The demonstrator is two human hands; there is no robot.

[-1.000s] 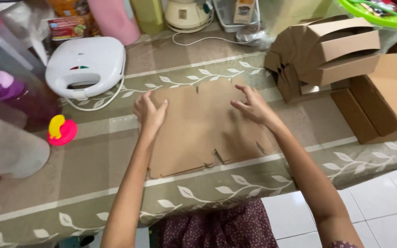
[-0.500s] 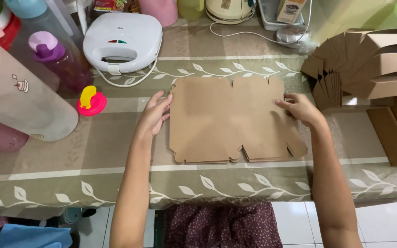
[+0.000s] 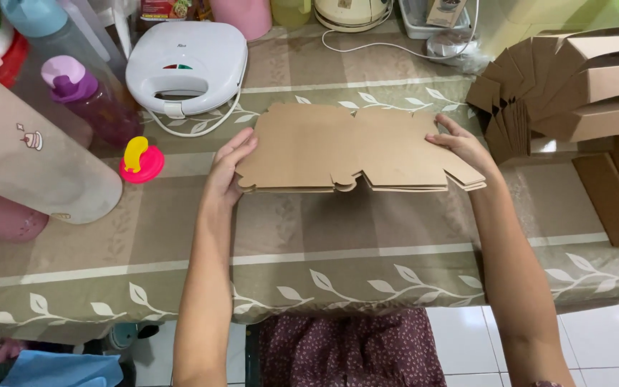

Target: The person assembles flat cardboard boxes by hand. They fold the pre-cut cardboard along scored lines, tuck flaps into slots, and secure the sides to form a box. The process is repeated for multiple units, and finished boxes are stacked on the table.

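Presently we note flat cardboard blank (image 3: 356, 147), long axis left-right, spanning between hands: left hand (image 3: 229, 166) grips left edge, right hand (image 3: 466, 147) grips right edge; equally near.

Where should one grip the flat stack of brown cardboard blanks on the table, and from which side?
Grip the stack of cardboard blanks at its two short ends, coming in from left and right, as the left hand and right hand do. It is wide, thin and floppy, with notched flaps along the near edge; end grips likely keep the sheets aligned.
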